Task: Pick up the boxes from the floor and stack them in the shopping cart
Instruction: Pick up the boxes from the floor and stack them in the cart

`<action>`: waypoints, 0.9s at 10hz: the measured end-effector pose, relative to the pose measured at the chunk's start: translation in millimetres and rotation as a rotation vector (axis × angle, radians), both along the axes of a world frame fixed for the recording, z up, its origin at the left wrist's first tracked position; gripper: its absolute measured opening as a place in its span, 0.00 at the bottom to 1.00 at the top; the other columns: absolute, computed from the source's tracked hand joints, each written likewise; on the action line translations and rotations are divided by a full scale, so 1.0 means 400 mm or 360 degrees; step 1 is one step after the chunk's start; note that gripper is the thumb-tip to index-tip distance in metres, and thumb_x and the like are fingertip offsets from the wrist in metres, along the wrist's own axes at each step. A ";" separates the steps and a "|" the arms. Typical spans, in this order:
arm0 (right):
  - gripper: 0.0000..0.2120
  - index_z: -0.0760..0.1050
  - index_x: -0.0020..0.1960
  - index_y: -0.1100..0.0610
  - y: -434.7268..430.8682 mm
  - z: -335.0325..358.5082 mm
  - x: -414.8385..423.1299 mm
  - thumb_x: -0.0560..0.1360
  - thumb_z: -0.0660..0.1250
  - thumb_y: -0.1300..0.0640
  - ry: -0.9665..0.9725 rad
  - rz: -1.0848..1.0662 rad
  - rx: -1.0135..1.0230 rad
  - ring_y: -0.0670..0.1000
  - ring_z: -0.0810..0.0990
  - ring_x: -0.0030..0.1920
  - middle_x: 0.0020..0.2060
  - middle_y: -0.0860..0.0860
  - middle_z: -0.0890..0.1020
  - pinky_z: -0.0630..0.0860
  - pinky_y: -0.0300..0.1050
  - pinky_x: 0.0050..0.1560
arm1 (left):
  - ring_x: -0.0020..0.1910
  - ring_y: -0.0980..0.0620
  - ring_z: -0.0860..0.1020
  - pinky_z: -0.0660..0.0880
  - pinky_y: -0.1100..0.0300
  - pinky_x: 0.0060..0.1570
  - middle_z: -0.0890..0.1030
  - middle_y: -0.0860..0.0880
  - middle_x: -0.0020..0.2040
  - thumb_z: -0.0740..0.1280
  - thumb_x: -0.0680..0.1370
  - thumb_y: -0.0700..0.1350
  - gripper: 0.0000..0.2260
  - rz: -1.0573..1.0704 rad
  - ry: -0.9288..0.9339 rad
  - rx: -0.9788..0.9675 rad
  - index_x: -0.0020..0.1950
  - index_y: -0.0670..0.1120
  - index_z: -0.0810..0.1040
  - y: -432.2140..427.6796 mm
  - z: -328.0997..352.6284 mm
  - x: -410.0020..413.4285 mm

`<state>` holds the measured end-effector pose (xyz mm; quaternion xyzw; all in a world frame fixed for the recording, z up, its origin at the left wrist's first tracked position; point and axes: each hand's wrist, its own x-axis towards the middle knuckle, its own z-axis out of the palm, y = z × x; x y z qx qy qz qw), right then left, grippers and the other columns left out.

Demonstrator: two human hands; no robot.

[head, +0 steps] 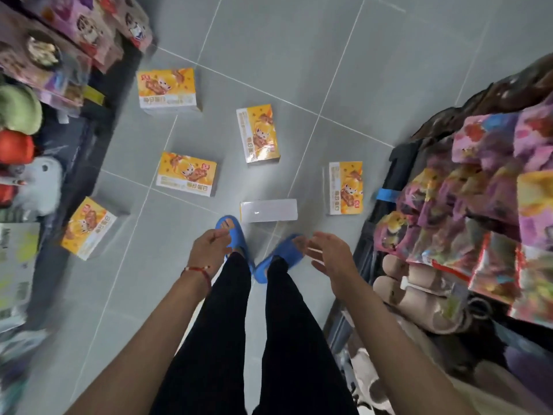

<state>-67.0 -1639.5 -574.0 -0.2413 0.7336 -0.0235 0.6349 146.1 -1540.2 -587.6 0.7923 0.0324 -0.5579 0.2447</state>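
The head view looks straight down at the grey tiled floor [389, 70], where six boxes lie scattered and apart from one another. The white-sided box [269, 210] lies just ahead of the blue sandals [232, 232]. The right-hand yellow box [345, 187] sits close to the right shelf [478, 190], the middle yellow box [187, 173] a little ahead to the left, and the upright-turned yellow box [258, 133] beyond it. The far yellow box [167, 88] and the near-left yellow box [88, 227] both lie by the left shelf [45, 55]. The left hand [209, 250] and right hand [329, 256] hover over the feet with fingers loose, and neither holds anything. The shopping cart is not in view, so where it stands cannot be told. The step seems to be the first pick. The white-sided box is the sensible choice, being nearest and squarely between the hands. Bend at the knees and take it by its two short ends with both palms so it stays level. These boxes look light and rigid, so two may go together if their faces are squared first. Mind the crowded packets on the right shelf when rising, since an elbow could sweep them off. Lay each box flat in the cart, edges aligned, so the stack does not lean.
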 end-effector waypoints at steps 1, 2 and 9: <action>0.07 0.78 0.48 0.53 -0.028 -0.112 0.006 0.81 0.64 0.62 0.0061 0.0058 0.0065 0.54 0.81 0.49 0.49 0.57 0.83 0.74 0.43 0.43 | 0.57 0.43 0.80 0.75 0.49 0.63 0.82 0.40 0.62 0.65 0.81 0.42 0.08 -0.0033 0.0104 0.0137 0.58 0.45 0.79 -0.021 -0.118 -0.001; 0.10 0.77 0.45 0.53 -0.059 -0.227 0.016 0.82 0.63 0.63 0.0112 0.0093 0.0087 0.55 0.79 0.49 0.47 0.58 0.81 0.72 0.44 0.42 | 0.54 0.44 0.78 0.75 0.50 0.58 0.80 0.38 0.63 0.63 0.82 0.39 0.13 -0.0079 0.0212 0.0215 0.66 0.38 0.76 -0.050 -0.216 -0.004; 0.25 0.75 0.70 0.62 -0.194 -1.022 0.098 0.86 0.54 0.45 0.0538 0.0768 0.0090 0.63 0.75 0.67 0.68 0.61 0.78 0.69 0.50 0.62 | 0.66 0.25 0.71 0.65 0.33 0.69 0.72 0.28 0.67 0.58 0.58 0.72 0.50 -0.0139 0.0239 0.0419 0.65 0.35 0.73 -0.174 -1.022 0.094</action>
